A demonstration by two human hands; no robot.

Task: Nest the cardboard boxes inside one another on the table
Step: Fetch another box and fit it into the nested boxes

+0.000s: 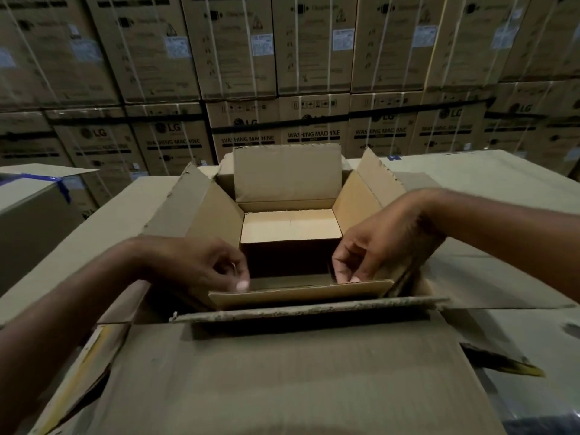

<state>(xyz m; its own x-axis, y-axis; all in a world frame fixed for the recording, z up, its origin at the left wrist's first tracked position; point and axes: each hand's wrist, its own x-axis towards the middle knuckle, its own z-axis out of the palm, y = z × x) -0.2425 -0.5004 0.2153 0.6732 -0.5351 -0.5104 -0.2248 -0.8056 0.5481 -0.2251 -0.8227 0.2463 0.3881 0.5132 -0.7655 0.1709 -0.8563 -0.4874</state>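
A smaller open cardboard box (pixel 288 226) sits inside a larger cardboard box (pixel 282 372) whose wide near flap lies flat toward me. The smaller box's far flap stands upright and its side flaps splay outward. My left hand (pixel 204 268) pinches the left end of the smaller box's near flap (pixel 298 295). At the right end of that same flap, the curled fingers of my right hand (pixel 376 246) press down on its edge. The inside of the smaller box is dark and its bottom is partly hidden.
The boxes rest on a table covered with flat cardboard sheets (pixel 502 189). A box with blue tape (pixel 34 196) stands at the left. A wall of stacked washing machine cartons (pixel 314 73) rises behind the table.
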